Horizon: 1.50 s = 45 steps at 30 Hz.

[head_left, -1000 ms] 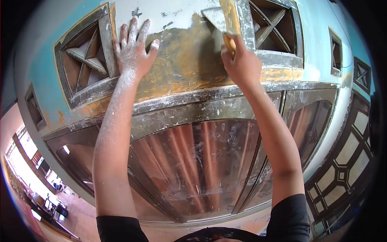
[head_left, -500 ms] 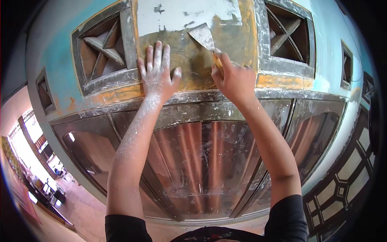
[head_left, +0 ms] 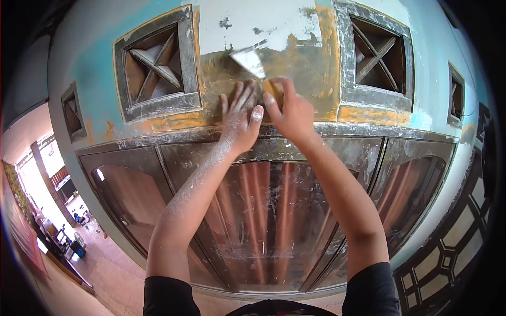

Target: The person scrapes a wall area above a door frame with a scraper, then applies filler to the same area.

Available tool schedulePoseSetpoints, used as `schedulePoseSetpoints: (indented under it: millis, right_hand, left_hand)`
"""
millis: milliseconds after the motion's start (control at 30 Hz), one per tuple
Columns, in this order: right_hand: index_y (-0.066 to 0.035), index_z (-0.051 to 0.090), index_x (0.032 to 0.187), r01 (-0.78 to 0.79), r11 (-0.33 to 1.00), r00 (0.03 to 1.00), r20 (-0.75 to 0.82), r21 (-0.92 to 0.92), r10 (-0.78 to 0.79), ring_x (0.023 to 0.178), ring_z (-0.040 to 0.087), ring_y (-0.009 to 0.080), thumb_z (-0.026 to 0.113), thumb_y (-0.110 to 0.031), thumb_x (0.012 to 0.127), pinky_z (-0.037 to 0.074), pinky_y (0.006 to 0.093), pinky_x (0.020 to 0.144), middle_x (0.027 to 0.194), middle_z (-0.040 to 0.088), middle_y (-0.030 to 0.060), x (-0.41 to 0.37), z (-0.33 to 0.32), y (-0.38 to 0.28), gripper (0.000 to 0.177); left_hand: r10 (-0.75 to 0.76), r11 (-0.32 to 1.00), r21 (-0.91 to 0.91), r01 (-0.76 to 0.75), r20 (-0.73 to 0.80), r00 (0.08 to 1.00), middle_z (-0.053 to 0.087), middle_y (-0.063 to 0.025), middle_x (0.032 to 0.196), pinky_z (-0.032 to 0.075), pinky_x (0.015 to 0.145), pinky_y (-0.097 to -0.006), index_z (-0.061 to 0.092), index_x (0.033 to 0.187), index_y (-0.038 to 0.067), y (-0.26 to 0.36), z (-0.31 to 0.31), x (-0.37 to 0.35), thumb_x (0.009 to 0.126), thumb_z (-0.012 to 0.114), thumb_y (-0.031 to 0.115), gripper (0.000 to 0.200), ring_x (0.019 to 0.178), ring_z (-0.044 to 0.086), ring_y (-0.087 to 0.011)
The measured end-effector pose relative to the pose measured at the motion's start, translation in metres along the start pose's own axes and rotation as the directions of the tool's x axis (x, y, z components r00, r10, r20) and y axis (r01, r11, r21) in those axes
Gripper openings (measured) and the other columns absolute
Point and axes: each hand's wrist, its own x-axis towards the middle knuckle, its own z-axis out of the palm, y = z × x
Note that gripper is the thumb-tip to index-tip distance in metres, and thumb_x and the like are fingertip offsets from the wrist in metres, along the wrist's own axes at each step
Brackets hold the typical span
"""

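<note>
My right hand [head_left: 290, 113] grips the yellow handle of a putty knife [head_left: 249, 60], whose flat metal blade lies against the scraped wall patch [head_left: 295, 63] between two vent openings. My left hand [head_left: 240, 118], dusted white, rests flat on the wall right beside the right hand, fingers spread and touching the handle area. The patch is brown and orange below, with white filler [head_left: 258, 18] above the blade.
Square vents with crossed bars sit left [head_left: 155, 66] and right [head_left: 377, 55] of the patch. Below runs a dusty frame over arched glass panes [head_left: 263, 221]. The turquoise wall [head_left: 79, 58] curves away left; a lattice window [head_left: 448, 263] is at lower right.
Both hands slid down and leftward along the wall, the blade dragging from the upper right of the patch to its middle. My left hand has come in beside the right.
</note>
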Motion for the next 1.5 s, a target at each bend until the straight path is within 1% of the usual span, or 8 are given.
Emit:
schedulePoseSetpoints:
  millis: [100,167,300,433,533,667,733,1500]
  right_hand:
    - [-0.015,0.047,0.130,-0.006,0.988,0.998,0.070,0.156,-0.005,0.072,0.067,0.0463,0.054,-0.028,0.101,0.049,0.0547,0.065,0.076,0.068,0.0204,-0.013,0.006,-0.004,0.033]
    - [-0.013,0.046,0.130,-0.046,0.915,0.998,0.065,0.401,0.022,0.077,0.066,0.0490,0.050,-0.023,0.102,0.048,0.0571,0.069,0.081,0.068,0.0224,-0.015,0.010,-0.004,0.030]
    - [-0.013,0.043,0.146,0.035,0.848,0.979,0.150,0.529,-0.134,0.101,0.065,0.0499,0.046,-0.023,0.104,0.051,0.0522,0.085,0.109,0.067,0.0304,-0.018,0.003,0.000,0.043]
    - [-0.016,0.046,0.149,-0.014,0.965,0.900,0.423,0.261,-0.102,0.117,0.061,0.0486,0.045,-0.029,0.105,0.048,0.0509,0.098,0.126,0.063,0.0316,0.001,-0.036,0.004,0.045]
    - [-0.018,0.053,0.143,0.252,0.961,0.948,0.230,-0.116,-0.221,0.132,0.051,0.0437,0.051,-0.037,0.103,0.039,0.0576,0.107,0.137,0.060,0.0229,0.021,-0.051,0.027,0.044]
    - [-0.019,0.055,0.139,0.161,0.987,0.985,0.070,-0.013,-0.160,0.126,0.054,0.0412,0.056,-0.036,0.101,0.039,0.0554,0.107,0.130,0.062,0.0190,0.050,-0.073,0.047,0.042]
    - [-0.020,0.057,0.135,0.236,0.923,0.960,-0.078,-0.303,-0.271,0.123,0.055,0.0375,0.060,-0.035,0.098,0.038,0.0531,0.108,0.129,0.061,0.0145,0.061,-0.074,0.056,0.040]
    - [-0.021,0.064,0.128,0.272,0.834,0.894,-0.194,-0.480,-0.403,0.140,0.044,0.0332,0.067,-0.034,0.091,0.028,0.0523,0.118,0.146,0.054,0.0079,0.062,-0.034,0.087,0.040]
  left_hand:
    - [-0.070,0.977,-0.211,0.039,-0.143,0.987,0.056,-0.0172,0.145,0.026,0.121,-0.0525,0.052,0.143,0.004,0.031,0.005,-0.004,0.110,0.028,0.042,0.055,0.142,0.046,-0.0309]
    - [-0.282,0.658,-0.695,0.291,0.131,0.950,0.066,-0.0155,0.121,0.044,0.104,-0.0423,0.056,0.130,0.002,0.049,-0.005,-0.001,0.110,0.036,0.036,0.044,0.115,0.062,-0.0252]
    - [-0.371,0.462,-0.848,0.261,0.083,0.925,0.067,-0.0128,0.108,0.050,0.089,-0.0360,0.053,0.129,0.001,0.049,-0.002,0.009,0.108,0.043,0.028,0.036,0.101,0.064,-0.0213]
    - [-0.387,0.800,-0.486,0.352,0.030,0.922,0.063,-0.0151,0.127,0.053,0.093,-0.0376,0.032,0.160,0.012,0.034,-0.034,0.016,0.108,0.049,0.025,0.056,0.110,0.064,-0.0201]
    - [-0.454,0.864,-0.280,0.418,-0.075,0.888,0.067,-0.0147,0.105,0.056,0.056,-0.0342,0.017,0.165,0.023,-0.002,-0.058,0.020,0.105,0.053,0.025,0.069,0.076,0.068,-0.0160]
    - [-0.360,0.896,0.226,0.382,-0.134,0.923,0.072,-0.0216,0.084,0.055,0.077,-0.0524,0.021,0.164,0.022,-0.030,-0.076,0.011,0.100,0.053,0.031,0.072,0.083,0.072,-0.0399]
    - [-0.342,0.872,0.353,0.340,-0.061,0.938,0.072,-0.0235,0.089,0.054,0.082,-0.0567,0.021,0.164,0.024,-0.026,-0.081,0.009,0.098,0.054,0.033,0.074,0.087,0.070,-0.0439]
    - [-0.289,0.830,0.500,0.246,0.009,0.957,0.072,-0.0244,0.099,0.055,0.091,-0.0527,0.030,0.159,0.017,-0.011,-0.098,0.098,0.091,0.056,0.040,0.076,0.097,0.071,-0.0407]
